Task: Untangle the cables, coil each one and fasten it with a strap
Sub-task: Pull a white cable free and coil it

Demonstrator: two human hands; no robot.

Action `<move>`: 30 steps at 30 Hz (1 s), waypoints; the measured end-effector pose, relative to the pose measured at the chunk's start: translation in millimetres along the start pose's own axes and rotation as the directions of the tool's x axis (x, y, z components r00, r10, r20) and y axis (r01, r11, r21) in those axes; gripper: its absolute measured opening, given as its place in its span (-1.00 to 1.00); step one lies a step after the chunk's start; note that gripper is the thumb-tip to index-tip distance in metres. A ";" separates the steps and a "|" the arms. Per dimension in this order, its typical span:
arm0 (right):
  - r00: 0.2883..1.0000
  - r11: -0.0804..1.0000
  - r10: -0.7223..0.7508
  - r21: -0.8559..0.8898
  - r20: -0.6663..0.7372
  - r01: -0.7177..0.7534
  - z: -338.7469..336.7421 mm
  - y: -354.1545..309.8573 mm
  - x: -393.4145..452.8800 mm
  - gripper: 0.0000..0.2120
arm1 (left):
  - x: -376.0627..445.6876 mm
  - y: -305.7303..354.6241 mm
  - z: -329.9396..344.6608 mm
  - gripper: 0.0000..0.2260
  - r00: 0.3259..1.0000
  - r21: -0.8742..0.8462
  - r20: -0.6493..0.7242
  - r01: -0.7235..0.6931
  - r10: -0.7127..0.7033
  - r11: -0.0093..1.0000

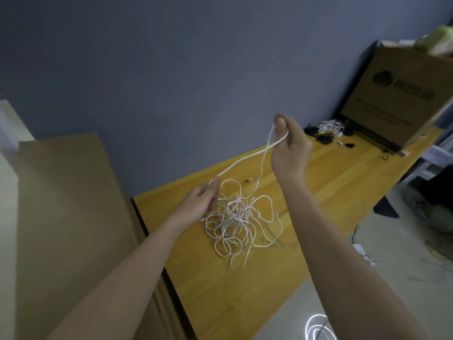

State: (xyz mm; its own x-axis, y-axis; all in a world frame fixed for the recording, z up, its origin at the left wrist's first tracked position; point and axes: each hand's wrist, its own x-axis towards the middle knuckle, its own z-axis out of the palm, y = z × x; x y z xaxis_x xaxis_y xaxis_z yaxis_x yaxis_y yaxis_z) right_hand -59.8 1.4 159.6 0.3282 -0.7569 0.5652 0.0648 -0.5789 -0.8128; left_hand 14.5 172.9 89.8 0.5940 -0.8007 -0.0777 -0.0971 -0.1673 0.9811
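Head view: a yellow wooden table [306, 217] carries a white cable tangle [235, 222]. Raised right hand [290, 146] pinches one cable [245, 159] in a loop, apparently to draw it free, while left hand [202, 200] grips its lower run, keeping it taut.

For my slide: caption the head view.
Both hands, left and right, stretch one white cable above the tangle on the table.

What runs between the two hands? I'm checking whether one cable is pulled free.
In the head view, a taut white cable spans from the left hand to the right hand.
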 end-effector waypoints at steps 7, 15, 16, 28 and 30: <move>0.918 0.959 0.155 -0.280 0.366 -0.050 14.2 50.9 -27.5 -0.70 | 2.6 -1.5 -4.4 -0.57 0.997 -0.147 -0.001 0.077 -0.078 0.986; 0.803 0.874 0.446 0.002 0.396 -0.487 13.2 81.1 -63.4 -0.71 | -3.9 6.5 -9.1 -0.63 0.999 -0.475 0.010 0.033 -0.032 0.879; 0.776 0.858 0.455 0.017 0.437 -0.513 16.7 82.0 -69.6 -0.72 | -3.8 7.0 -9.6 -0.63 0.999 -0.518 0.007 0.034 -0.036 0.855; 0.522 0.660 0.357 -0.605 0.775 0.446 37.0 94.1 -159.6 -0.75 | 3.2 2.9 -11.1 -0.61 0.995 -0.530 -0.076 0.020 -0.071 0.848; 0.496 0.622 0.285 -0.552 0.820 0.555 37.5 90.6 -161.0 -0.72 | 4.7 1.5 -11.3 -0.65 0.997 -0.535 -0.064 0.008 -0.050 0.845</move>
State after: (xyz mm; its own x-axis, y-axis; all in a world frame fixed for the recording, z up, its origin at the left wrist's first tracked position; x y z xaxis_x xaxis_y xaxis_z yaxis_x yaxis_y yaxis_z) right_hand -71.4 82.2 -10.3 0.9542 -0.2917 -0.0671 -0.2977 -0.9479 -0.1137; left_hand 26.2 175.4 92.9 0.6480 -0.7528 -0.1155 0.3498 0.1594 0.9232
